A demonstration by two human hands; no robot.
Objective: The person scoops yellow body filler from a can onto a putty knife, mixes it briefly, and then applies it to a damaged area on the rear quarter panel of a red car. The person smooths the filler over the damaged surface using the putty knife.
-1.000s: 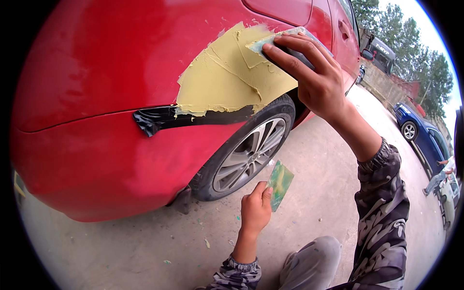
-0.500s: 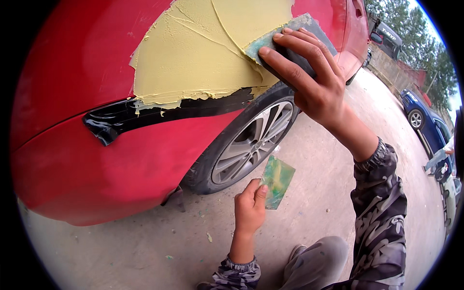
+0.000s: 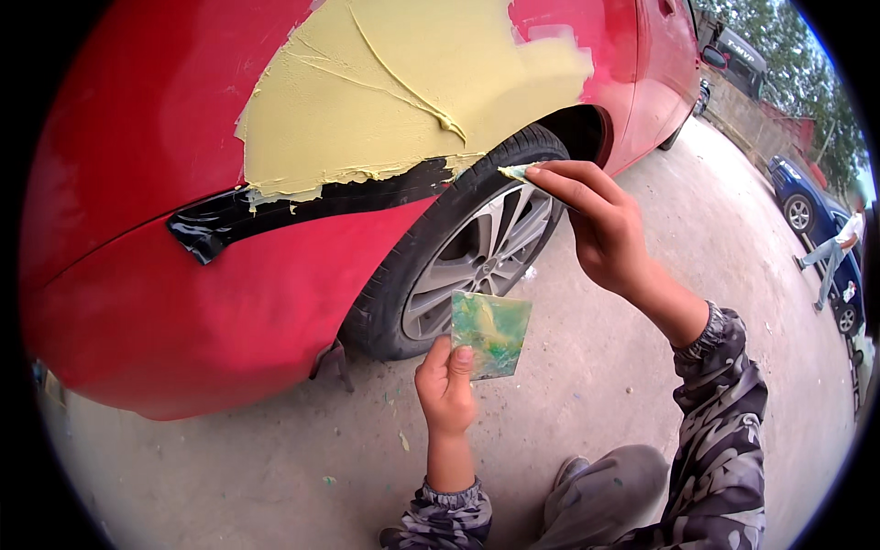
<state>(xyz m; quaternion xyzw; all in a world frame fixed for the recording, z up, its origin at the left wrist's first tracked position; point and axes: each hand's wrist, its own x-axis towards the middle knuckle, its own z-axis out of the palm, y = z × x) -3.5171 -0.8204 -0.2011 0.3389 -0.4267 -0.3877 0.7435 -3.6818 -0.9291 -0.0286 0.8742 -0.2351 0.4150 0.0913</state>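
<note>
Pale yellow body filler covers a broad patch of the red car's rear side panel, with a raised ridge running diagonally across it. In front of the tire, off the panel, my right hand pinches a putty spreader; it shows nearly edge-on, with filler on its tip. Lower down, the thumb and fingers of my left hand grip a flat square mixing plate smeared green and yellow. Black tape runs along the patch's lower edge, with bits of filler stuck to it.
The car's wheel stands just behind both hands. My bent knee is at the lower right. Farther off at the right, a person walks beside a blue car. Small scraps lie on the concrete floor.
My right hand has come down off the panel with the spreader, uncovering the filler's right part and the wheel arch. My left hand and the plate have shifted slightly left.
</note>
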